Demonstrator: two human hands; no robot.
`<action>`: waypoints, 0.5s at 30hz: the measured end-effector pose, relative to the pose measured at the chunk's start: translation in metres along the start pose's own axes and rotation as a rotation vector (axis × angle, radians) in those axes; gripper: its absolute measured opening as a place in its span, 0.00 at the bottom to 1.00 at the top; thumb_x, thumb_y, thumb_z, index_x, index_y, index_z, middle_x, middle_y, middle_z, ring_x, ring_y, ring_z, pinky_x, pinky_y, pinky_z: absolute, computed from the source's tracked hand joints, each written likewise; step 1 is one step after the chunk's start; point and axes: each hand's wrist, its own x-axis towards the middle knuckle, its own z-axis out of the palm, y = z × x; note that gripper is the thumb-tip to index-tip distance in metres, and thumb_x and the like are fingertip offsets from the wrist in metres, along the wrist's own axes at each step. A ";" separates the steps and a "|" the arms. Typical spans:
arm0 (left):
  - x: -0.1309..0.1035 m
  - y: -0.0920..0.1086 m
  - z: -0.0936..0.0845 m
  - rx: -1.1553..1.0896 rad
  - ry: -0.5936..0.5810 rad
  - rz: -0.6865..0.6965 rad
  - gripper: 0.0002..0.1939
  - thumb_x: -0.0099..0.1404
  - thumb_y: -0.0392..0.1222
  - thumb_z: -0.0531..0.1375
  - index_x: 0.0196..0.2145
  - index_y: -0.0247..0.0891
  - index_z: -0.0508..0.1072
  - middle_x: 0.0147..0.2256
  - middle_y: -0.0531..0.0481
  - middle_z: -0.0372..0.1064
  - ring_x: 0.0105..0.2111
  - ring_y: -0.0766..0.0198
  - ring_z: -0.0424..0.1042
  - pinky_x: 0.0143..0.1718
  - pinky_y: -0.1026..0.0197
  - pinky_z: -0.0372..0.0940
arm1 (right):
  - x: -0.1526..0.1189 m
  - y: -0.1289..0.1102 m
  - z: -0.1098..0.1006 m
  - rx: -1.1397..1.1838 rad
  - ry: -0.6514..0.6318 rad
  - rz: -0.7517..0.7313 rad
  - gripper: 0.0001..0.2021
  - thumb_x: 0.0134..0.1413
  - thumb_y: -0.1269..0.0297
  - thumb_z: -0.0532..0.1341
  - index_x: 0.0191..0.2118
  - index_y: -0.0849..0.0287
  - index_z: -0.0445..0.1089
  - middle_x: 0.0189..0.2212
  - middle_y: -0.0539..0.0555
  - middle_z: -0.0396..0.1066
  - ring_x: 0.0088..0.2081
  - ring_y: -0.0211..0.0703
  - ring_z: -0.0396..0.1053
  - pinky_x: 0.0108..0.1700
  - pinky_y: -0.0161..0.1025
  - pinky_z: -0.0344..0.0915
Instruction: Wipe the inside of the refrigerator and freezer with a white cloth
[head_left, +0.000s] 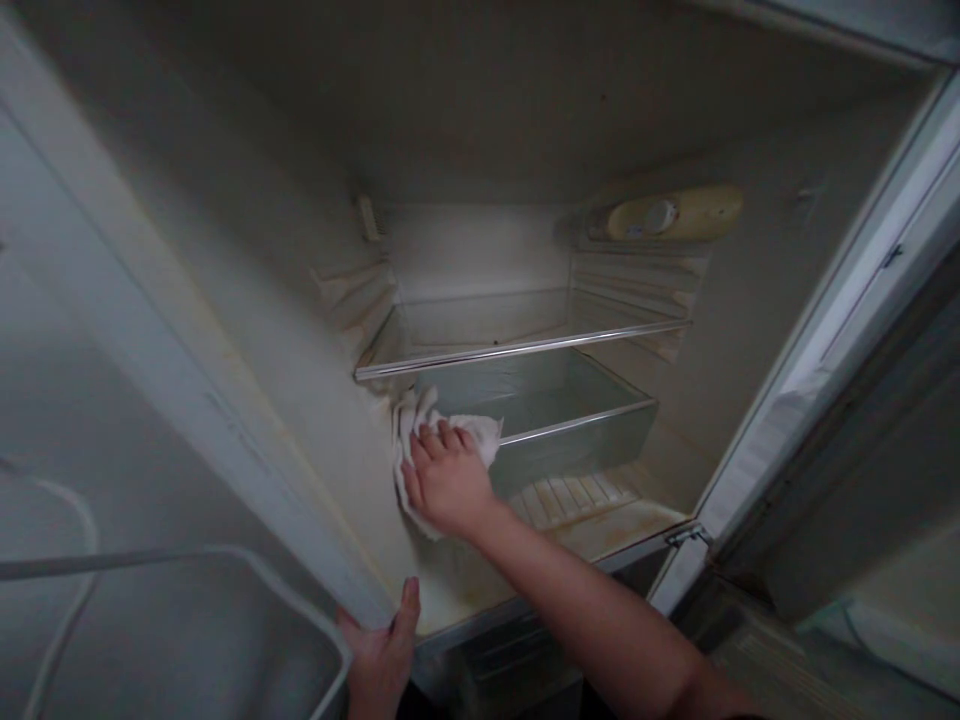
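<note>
Fingers of our left hand (382, 655) curl around the front edge of the fridge's left wall (247, 370), thumb up along the frame and the rest wrapped out of sight, so we hold nothing loose there, only the cabinet itself. Beside that hand, lower left, the rounded rim of a white bin or door shelf (300, 600) juts into view; we cannot tell which it is.

Moving right, our right hand (448, 482) lies flat, its fingers (435, 440) spread only a little and pressed onto a white cloth (427, 425). We pin the cloth under the palm rather than pinching it; it bunches out above the fingertips and to the left of the palm. The cloth sits against the lower part of the left inner wall, just under the front corner of the glass shelf (517, 345) and just left of the clear drawer (570, 420). From the fingers, the free cloth lies up and toward the back, and its longer run goes up and down the wall. The right hand is the one on it; the left is well below, apart from it.

Farther right, the drawer's front lip runs off toward the right wall, with a ribbed floor panel (570, 495) below it showing yellowish staining. High on the right wall sits a cream-coloured thermostat housing (667, 213) with a round dial. At the far right, the door frame (810, 370) slants down to a hinge near the floor of the compartment.
</note>
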 end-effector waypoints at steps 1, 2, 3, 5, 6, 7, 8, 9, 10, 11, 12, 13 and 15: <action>0.001 0.002 0.000 -0.013 -0.013 -0.007 0.22 0.51 0.54 0.68 0.37 0.35 0.72 0.36 0.39 0.77 0.39 0.51 0.78 0.46 0.51 0.73 | -0.003 -0.009 0.008 0.024 0.047 -0.009 0.26 0.71 0.56 0.44 0.61 0.68 0.64 0.62 0.64 0.63 0.63 0.58 0.56 0.63 0.54 0.54; 0.001 0.003 0.001 -0.028 -0.025 -0.014 0.22 0.51 0.54 0.68 0.37 0.36 0.72 0.36 0.39 0.77 0.39 0.51 0.78 0.45 0.52 0.74 | -0.007 -0.014 0.016 0.043 0.090 -0.020 0.25 0.71 0.57 0.45 0.61 0.69 0.65 0.63 0.64 0.62 0.64 0.56 0.56 0.65 0.53 0.53; 0.001 0.004 0.001 -0.044 -0.029 -0.016 0.22 0.51 0.54 0.67 0.37 0.36 0.72 0.36 0.39 0.77 0.38 0.51 0.78 0.44 0.52 0.74 | -0.014 -0.015 0.023 0.054 0.123 -0.042 0.25 0.70 0.57 0.46 0.61 0.69 0.65 0.64 0.64 0.61 0.65 0.55 0.54 0.66 0.53 0.50; 0.002 0.003 0.002 -0.062 -0.018 -0.016 0.22 0.51 0.53 0.67 0.39 0.37 0.72 0.38 0.40 0.77 0.40 0.52 0.78 0.45 0.52 0.74 | -0.032 -0.006 0.035 0.041 0.157 -0.138 0.24 0.70 0.57 0.48 0.62 0.67 0.63 0.67 0.61 0.56 0.68 0.54 0.48 0.68 0.53 0.46; 0.002 0.002 0.002 -0.062 -0.007 -0.016 0.23 0.51 0.52 0.67 0.41 0.37 0.72 0.40 0.40 0.77 0.41 0.52 0.78 0.47 0.52 0.73 | -0.041 0.003 0.040 0.016 0.160 -0.200 0.24 0.69 0.58 0.49 0.64 0.65 0.62 0.69 0.59 0.52 0.70 0.53 0.44 0.69 0.53 0.45; 0.002 0.000 0.002 -0.057 0.005 -0.017 0.24 0.50 0.52 0.68 0.42 0.37 0.71 0.41 0.40 0.77 0.42 0.52 0.78 0.48 0.51 0.73 | -0.050 0.015 0.044 -0.015 0.154 -0.263 0.24 0.69 0.59 0.51 0.66 0.61 0.60 0.70 0.56 0.49 0.71 0.51 0.42 0.69 0.52 0.46; 0.002 -0.002 0.002 -0.048 0.014 -0.018 0.25 0.49 0.52 0.68 0.42 0.37 0.71 0.40 0.40 0.77 0.42 0.52 0.78 0.49 0.51 0.73 | -0.058 0.029 0.048 -0.045 0.141 -0.322 0.24 0.69 0.61 0.51 0.67 0.57 0.57 0.71 0.53 0.48 0.71 0.48 0.41 0.68 0.49 0.47; 0.002 -0.004 0.001 -0.038 0.024 -0.019 0.25 0.48 0.52 0.68 0.42 0.37 0.71 0.40 0.41 0.77 0.41 0.51 0.78 0.48 0.50 0.73 | -0.065 0.044 0.050 -0.073 0.123 -0.369 0.25 0.69 0.63 0.52 0.69 0.52 0.55 0.71 0.49 0.48 0.71 0.45 0.42 0.68 0.46 0.48; 0.002 -0.005 0.000 -0.028 0.026 -0.020 0.25 0.48 0.52 0.68 0.41 0.37 0.71 0.38 0.41 0.77 0.40 0.51 0.78 0.47 0.50 0.73 | -0.071 0.060 0.052 -0.097 0.102 -0.399 0.26 0.69 0.64 0.52 0.70 0.47 0.52 0.71 0.46 0.48 0.71 0.42 0.44 0.67 0.44 0.49; 0.002 -0.006 -0.001 -0.023 0.024 -0.019 0.25 0.48 0.52 0.68 0.40 0.37 0.71 0.37 0.41 0.77 0.40 0.51 0.78 0.47 0.50 0.73 | -0.077 0.075 0.053 -0.118 0.080 -0.409 0.27 0.69 0.62 0.52 0.70 0.43 0.50 0.70 0.44 0.49 0.70 0.41 0.46 0.67 0.43 0.49; 0.002 -0.006 -0.001 -0.024 0.019 -0.019 0.24 0.48 0.52 0.68 0.40 0.37 0.72 0.37 0.41 0.77 0.40 0.51 0.78 0.48 0.50 0.73 | -0.082 0.089 0.052 -0.139 0.062 -0.395 0.27 0.69 0.60 0.53 0.70 0.40 0.49 0.70 0.43 0.51 0.70 0.42 0.47 0.68 0.43 0.49; 0.001 -0.006 -0.001 -0.026 0.008 -0.021 0.24 0.48 0.52 0.68 0.39 0.37 0.72 0.37 0.41 0.77 0.41 0.51 0.77 0.49 0.50 0.72 | -0.088 0.103 0.051 -0.160 0.048 -0.360 0.27 0.69 0.56 0.53 0.70 0.39 0.49 0.70 0.44 0.52 0.70 0.44 0.48 0.68 0.45 0.48; 0.000 -0.003 -0.001 -0.032 -0.012 -0.025 0.24 0.49 0.53 0.68 0.40 0.36 0.72 0.39 0.40 0.77 0.42 0.51 0.77 0.49 0.51 0.72 | -0.101 0.128 0.046 -0.209 0.037 -0.244 0.26 0.68 0.52 0.54 0.69 0.36 0.53 0.68 0.47 0.55 0.69 0.48 0.50 0.69 0.51 0.46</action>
